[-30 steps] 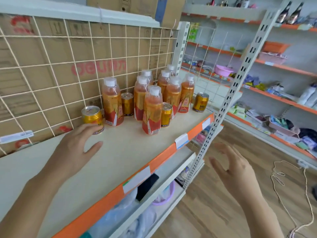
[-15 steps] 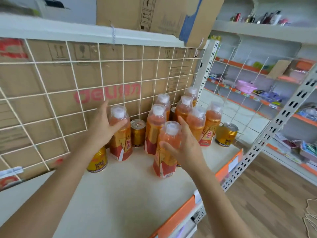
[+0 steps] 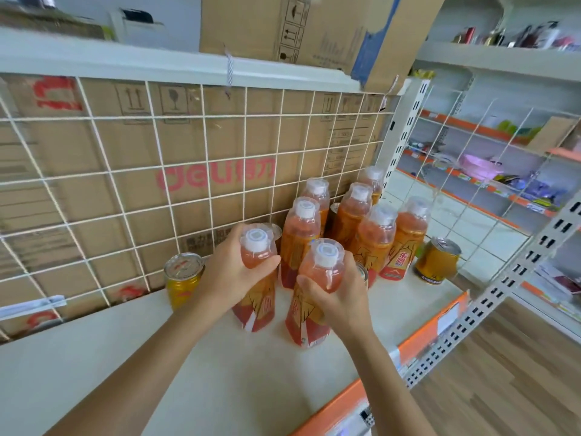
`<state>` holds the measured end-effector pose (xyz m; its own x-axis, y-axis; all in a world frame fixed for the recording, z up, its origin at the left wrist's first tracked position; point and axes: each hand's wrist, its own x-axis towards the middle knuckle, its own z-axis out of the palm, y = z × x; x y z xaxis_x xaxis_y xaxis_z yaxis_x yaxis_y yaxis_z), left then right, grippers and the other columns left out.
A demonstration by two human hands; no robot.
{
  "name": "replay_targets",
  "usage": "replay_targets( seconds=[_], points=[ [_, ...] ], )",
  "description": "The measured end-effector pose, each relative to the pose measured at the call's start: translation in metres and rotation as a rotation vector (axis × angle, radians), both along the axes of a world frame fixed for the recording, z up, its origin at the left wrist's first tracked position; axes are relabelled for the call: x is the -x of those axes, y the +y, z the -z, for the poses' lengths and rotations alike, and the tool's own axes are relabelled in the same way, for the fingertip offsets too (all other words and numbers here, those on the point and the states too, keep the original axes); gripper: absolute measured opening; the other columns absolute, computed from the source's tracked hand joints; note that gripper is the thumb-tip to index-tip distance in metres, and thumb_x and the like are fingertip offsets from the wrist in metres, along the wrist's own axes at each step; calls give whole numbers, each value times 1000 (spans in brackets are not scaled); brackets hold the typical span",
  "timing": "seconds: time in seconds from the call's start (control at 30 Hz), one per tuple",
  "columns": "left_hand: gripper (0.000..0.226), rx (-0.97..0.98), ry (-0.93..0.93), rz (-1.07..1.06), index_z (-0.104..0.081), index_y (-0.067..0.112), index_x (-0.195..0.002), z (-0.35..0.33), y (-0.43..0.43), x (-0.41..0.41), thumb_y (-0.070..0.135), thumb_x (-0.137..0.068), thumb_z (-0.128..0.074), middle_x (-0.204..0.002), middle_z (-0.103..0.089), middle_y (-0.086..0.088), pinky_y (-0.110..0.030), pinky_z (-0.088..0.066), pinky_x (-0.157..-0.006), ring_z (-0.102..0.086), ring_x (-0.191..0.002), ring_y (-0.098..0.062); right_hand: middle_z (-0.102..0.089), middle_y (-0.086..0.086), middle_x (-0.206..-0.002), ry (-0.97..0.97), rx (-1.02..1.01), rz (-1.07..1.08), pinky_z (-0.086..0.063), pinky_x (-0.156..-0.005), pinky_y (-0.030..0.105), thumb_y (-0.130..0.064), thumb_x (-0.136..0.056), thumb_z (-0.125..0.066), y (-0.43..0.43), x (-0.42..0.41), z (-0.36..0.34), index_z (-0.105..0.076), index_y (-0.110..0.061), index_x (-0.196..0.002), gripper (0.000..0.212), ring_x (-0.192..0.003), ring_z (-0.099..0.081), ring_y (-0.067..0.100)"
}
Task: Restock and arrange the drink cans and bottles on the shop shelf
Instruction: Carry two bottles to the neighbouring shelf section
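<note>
Head view: the left hand (image 3: pixel 232 272) wraps the upper body of one orange bottle (image 3: pixel 258 313), and the right hand (image 3: pixel 339 297) grips a second bottle (image 3: pixel 302 324) just beside it. Both are on the shelf (image 3: pixel 220 372), near the cluster of bottles (image 3: pixel 374 234) at the far right. Arranging looks partly done: gold cans (image 3: pixel 182 278) sit scattered and much of the pale shelf is unfilled. Wire grid (image 3: pixel 94 175) and cardboard (image 3: pixel 78 146) stand behind, with wood floor (image 3: pixel 518 372) to the right

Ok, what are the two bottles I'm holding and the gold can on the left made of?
The left-hand bottle and right-hand bottle: likely clear glossy plastic, since the orange drink shows through; white caps look plastic too. The gold can: probably aluminium, with shiny silver lid and glossy printed wall.
</note>
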<state>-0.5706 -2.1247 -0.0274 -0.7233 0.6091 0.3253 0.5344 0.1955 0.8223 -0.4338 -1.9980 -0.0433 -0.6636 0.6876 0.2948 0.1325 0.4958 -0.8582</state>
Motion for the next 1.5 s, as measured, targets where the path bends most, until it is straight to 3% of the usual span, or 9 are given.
replay_targets(
  seconds=[0.17, 0.37, 0.53, 0.8, 0.9, 1.03, 1.23, 1.4, 1.5],
  points=[
    [59, -26, -39, 17, -48, 31, -110, 3, -43, -35, 57, -60, -66, -101, -64, 12, -25, -52, -77, -63, -93, -6, -67, -11, -97, 85, 139, -157, -54, -74, 22, -47, -59, -73, -30, -11, 4, -49, -25, -112, 61, -88, -65, 4],
    [53, -26, -88, -109, -47, 31, -115, 6, -121, -66, 34, -72, -77, -107, -65, 9, -29, -53, -83, -62, -96, -6, -66, -15, -92, 160, 183, -304, -50, -72, 17, -29, -67, -74, -96, -25, 4, -50, -29, -107, 47, -88, -65, 6],
    [47, -42, -96, -234, -49, 36, -107, 2, -202, -84, 36, -68, -76, -103, -65, 12, -24, -50, -84, -62, -96, -3, -69, -8, -92, 169, 219, -459, -52, -72, 21, -21, -72, -79, -162, -21, 8, -52, -19, -106, 43, -85, -67, 8],
    [40, 104, -7, -454, -52, 51, -92, -13, -321, -84, 45, -60, -75, -102, -56, 15, -26, -46, -88, -57, -96, 0, -68, -5, -100, 148, 276, -699, -50, -76, 20, -27, -66, -73, -272, 7, 10, -51, -29, -113, 52, -92, -65, 8],
    [55, 208, 21, -476, -51, 33, -110, -22, -342, -77, 38, -64, -80, -102, -58, 9, -33, -49, -89, -60, -98, -10, -67, -7, -101, 138, 284, -739, -51, -79, 25, -31, -64, -74, -299, 17, 11, -50, -35, -108, 50, -93, -64, 7],
    [60, 407, 40, -444, -37, 26, -113, -38, -357, -66, 35, -70, -79, -104, -59, 4, -36, -52, -85, -60, -98, -16, -67, -6, -100, 141, 302, -736, -50, -78, 27, -39, -61, -74, -314, 27, 9, -50, -34, -108, 54, -91, -64, 6],
    [51, 714, 232, -282, -49, 15, -117, -71, -369, -40, 36, -76, -73, -115, -54, -3, -25, -39, -77, -49, -101, -15, -65, -2, -103, 140, 320, -679, -53, -83, 39, -9, -77, -73, -328, 50, 11, -49, -30, -113, 48, -94, -64, 12],
    [55, 804, 301, -164, -51, 10, -118, -86, -382, -6, 32, -73, -76, -117, -53, -4, -30, -41, -81, -50, -108, -23, -67, 4, -104, 152, 361, -659, -54, -85, 45, -16, -74, -73, -352, 72, 9, -48, -22, -120, 53, -96, -65, 19],
    [53, 800, 371, -118, -53, 11, -115, -96, -391, 14, 31, -73, -77, -115, -54, -3, -28, -40, -78, -50, -106, -21, -69, 3, -100, 168, 362, -657, -57, -76, 36, -14, -74, -72, -365, 84, 8, -49, -17, -121, 52, -94, -68, 19]
  ],
)
